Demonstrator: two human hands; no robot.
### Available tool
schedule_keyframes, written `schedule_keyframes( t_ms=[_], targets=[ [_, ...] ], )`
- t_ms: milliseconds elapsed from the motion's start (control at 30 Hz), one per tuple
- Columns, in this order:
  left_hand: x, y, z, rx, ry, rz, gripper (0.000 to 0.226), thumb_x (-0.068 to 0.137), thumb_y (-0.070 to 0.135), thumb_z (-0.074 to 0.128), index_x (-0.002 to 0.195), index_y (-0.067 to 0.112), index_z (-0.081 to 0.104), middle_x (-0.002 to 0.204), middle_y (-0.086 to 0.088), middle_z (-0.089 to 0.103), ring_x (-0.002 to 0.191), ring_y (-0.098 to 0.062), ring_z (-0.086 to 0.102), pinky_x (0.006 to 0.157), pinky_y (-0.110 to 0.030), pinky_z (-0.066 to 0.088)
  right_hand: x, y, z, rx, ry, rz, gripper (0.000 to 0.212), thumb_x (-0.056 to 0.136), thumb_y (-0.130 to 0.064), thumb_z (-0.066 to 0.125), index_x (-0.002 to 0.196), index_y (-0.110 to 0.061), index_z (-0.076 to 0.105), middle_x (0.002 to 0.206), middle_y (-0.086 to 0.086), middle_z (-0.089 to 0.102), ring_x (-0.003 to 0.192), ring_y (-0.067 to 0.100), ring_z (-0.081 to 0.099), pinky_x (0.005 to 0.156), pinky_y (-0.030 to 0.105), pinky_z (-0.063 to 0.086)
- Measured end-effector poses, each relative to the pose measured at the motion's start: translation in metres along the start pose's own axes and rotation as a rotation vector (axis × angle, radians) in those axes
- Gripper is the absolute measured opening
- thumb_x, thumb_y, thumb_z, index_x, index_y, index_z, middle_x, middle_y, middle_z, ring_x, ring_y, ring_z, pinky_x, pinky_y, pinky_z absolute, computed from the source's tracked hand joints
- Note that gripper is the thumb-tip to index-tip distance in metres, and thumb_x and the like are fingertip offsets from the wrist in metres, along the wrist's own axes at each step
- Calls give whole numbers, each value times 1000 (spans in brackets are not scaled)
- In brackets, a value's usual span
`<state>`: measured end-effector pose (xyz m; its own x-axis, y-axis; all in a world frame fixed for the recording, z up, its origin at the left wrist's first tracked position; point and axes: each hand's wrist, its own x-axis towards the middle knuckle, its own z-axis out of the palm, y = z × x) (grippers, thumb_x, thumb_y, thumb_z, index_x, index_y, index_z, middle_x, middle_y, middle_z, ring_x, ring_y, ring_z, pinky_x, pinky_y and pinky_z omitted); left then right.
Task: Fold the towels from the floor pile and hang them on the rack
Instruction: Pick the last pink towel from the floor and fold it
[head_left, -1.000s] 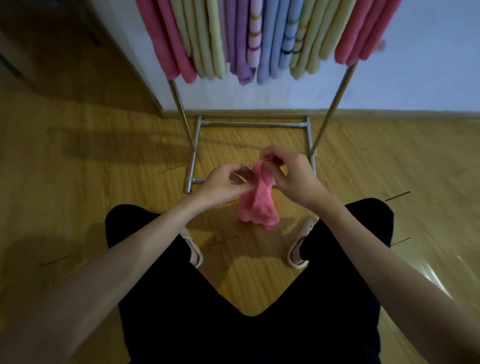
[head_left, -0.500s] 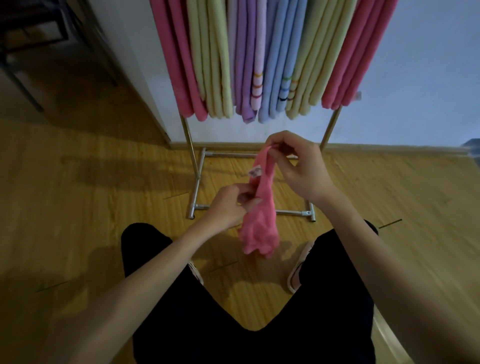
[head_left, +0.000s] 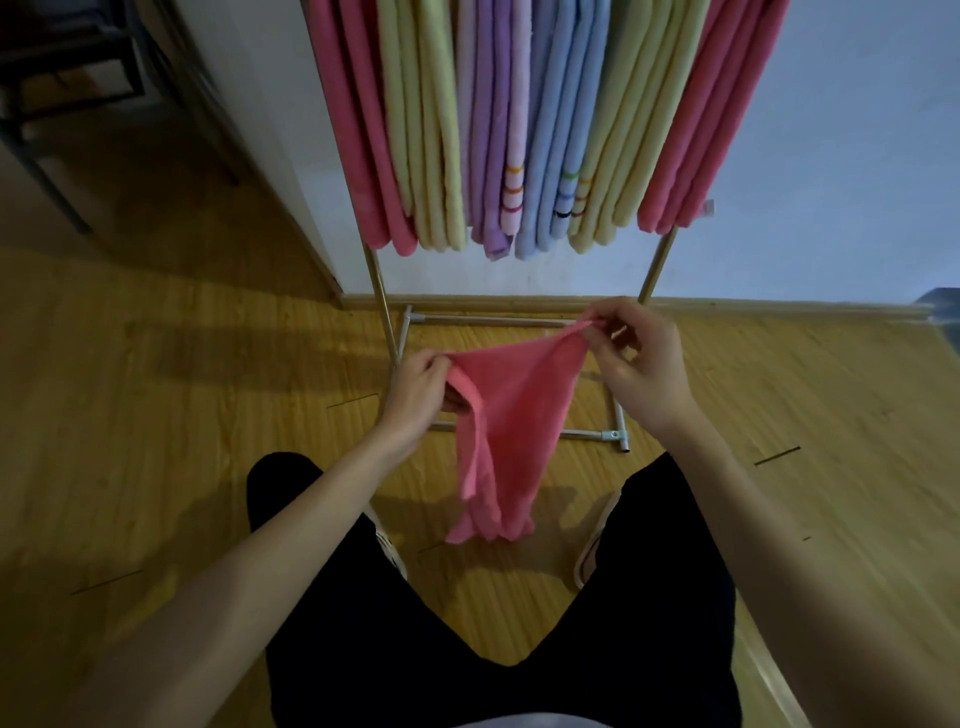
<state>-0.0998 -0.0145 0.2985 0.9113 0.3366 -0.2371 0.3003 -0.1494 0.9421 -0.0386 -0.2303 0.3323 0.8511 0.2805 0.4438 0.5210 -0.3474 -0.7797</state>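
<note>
Pink towel (head_left: 506, 415) hangs in mid-air btwn two hands, in front of a metal rack (head_left: 618, 426) w/ a tubular base on a wooden floor (head_left: 156, 415). Left hand (head_left: 415, 395) grips one upper corner of the towel, fingers curled round a bunched fold. Right hand (head_left: 641, 369) pinches the other upper corner btwn thumb and fingertips, held a bit higher and nearer the wall. Top edge of the towel runs stretched from hand to hand; the rest droops in loose folds, its lower end hanging above the floor btwn the person's two feet. Both bare forearms reach in from the bottom corners; black trousers (head_left: 467, 649) fill the lower middle. Behind the hands, folded towels (head_left: 519, 130) hang side by side on the rack: pink at each end, pale yellow-green, purple and blue in the middle, some w/ coloured stripes near the bottom. White wall (head_left: 831, 156) w/ a wooden skirting board stands behind the rack. Dark chair legs (head_left: 47, 171) show at top left.
</note>
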Motion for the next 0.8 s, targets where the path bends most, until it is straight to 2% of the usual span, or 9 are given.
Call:
schedule_keyframes(
  t_ms=[67,200,300,367,433,500,667,800],
  targets=[
    [-1,7,-2,-36,80,3,27,101,12,35,91,6,60,82,-15,62,76,-30,66,66,-39,58,-10,13,-2,-43,-29,25,13,83,4,61,89,-7,63,81,-1,63,72,4,56,61,14,43],
    [-4,17,-2,-21,138,67,29,101,19,36,93,6,61,95,-23,65,88,-35,65,78,-52,56,-29,34,0,-157,-107,-21,11,82,5,62,85,-6,61,82,0,58,71,7,56,60,26,51],
    [-8,24,-2,-24,139,82,31,101,20,37,94,5,63,94,-23,66,87,-34,66,79,-55,55,-42,39,6,-271,-157,-72,13,84,0,60,90,-9,53,81,0,57,62,13,54,52,31,46],
    [-10,30,-2,-27,129,80,31,100,20,37,94,4,63,94,-24,66,87,-36,66,78,-57,54,-50,38,12,-336,-177,-131,14,88,-6,54,95,-14,45,86,4,57,61,13,49,49,28,41],
    [-12,35,-3,-31,126,77,31,100,19,38,94,3,63,95,-26,65,88,-38,65,80,-58,53,-56,38,17,-399,-238,-213,5,93,-16,43,97,-15,46,91,6,55,63,18,52,45,31,43],
    [-14,39,-4,-44,132,74,30,100,15,37,94,1,63,96,-27,65,89,-38,66,81,-56,53,-60,38,24,-432,-307,-257,17,94,-20,38,94,-11,53,93,5,55,67,21,56,44,31,45],
    [-19,42,-6,-69,153,73,30,100,12,37,90,3,64,93,-26,67,86,-37,67,80,-53,55,-66,31,41,-227,-397,-134,19,82,-8,50,91,-12,66,91,-5,60,64,10,56,51,35,49],
    [-17,41,-10,-85,201,58,29,99,14,38,88,6,64,91,-24,68,85,-36,68,79,-55,55,-65,23,48,-37,-439,-21,28,76,-17,48,93,-12,68,91,-4,61,73,13,61,58,32,52]
  ],
)
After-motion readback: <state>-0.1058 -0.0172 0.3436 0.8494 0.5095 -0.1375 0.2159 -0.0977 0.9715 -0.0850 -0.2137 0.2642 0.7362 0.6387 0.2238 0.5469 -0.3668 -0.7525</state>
